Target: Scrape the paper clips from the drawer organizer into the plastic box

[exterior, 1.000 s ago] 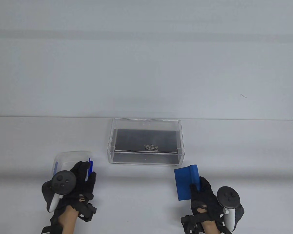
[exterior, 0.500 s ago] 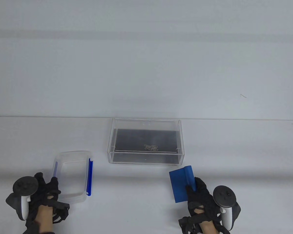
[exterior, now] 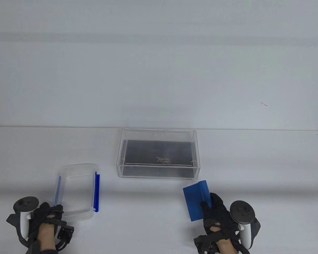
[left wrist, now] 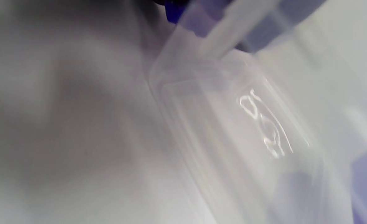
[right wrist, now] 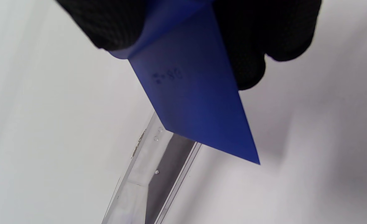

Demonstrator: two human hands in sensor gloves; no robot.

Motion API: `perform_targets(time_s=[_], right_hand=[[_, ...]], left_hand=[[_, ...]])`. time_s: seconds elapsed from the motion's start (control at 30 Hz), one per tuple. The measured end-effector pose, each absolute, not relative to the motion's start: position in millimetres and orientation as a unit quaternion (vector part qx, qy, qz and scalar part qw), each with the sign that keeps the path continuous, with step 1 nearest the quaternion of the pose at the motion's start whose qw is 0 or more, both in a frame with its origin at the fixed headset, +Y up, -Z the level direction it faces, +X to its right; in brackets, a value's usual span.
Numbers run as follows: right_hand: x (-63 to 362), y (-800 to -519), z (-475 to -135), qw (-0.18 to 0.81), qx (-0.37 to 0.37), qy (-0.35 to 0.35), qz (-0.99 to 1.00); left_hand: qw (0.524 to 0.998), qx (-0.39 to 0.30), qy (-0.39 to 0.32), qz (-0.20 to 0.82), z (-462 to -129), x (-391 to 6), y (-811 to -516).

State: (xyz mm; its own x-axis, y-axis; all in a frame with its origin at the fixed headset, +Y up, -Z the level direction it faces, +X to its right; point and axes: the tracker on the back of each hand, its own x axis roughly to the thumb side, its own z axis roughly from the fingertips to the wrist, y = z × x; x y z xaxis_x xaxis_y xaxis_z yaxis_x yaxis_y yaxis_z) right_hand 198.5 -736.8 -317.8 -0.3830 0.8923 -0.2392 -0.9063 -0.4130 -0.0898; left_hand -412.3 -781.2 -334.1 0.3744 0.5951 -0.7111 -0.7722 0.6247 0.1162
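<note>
A clear drawer organizer stands mid-table with several paper clips on its dark floor. A clear plastic box with blue side latches lies to its left. My left hand curls around the box's near-left corner, by the left latch. The left wrist view shows the box's wall close and blurred. My right hand grips a blue scraper by its handle, blade to the left, just in front of the organizer's right corner. The right wrist view shows the blade above the organizer's edge.
The white table ends in a rounded far edge behind the organizer, with a plain wall beyond. A bare strip of table lies between the box and the scraper.
My left hand has left the top of the box, swung left and toward me, and closed at its near-left corner. My right hand with the scraper has shifted slightly left.
</note>
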Motion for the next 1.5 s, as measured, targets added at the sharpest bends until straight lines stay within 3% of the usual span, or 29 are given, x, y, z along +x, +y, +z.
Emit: perform_targets(time_s=[0.27, 0.43, 0.7, 1.0, 1.17, 1.5], right_hand=[[201, -734, -317, 0.538, -0.127, 0.022, 0.833], [203, -733, -318, 0.537, -0.131, 0.019, 0.833], [204, -734, -318, 0.526, -0.137, 0.018, 0.839], [204, -734, -319, 0.523, -0.135, 0.017, 0.841], [205, -734, -319, 0.523, -0.134, 0.016, 0.842], [208, -734, -319, 0.522, -0.144, 0.004, 0.840]], left_hand=[[0.773, -0.077, 0.366, 0.512, -330, -404, -783], [0.725, -0.041, 0.308, 0.614, -331, -388, -771], [0.700, -0.088, 0.195, 0.681, -338, -336, -749], [0.698, -0.096, 0.128, 0.698, -337, -279, -733], [0.663, -0.127, 0.092, 0.732, -335, -234, -737], [0.651, -0.232, 0.055, 0.721, -323, -162, -759]])
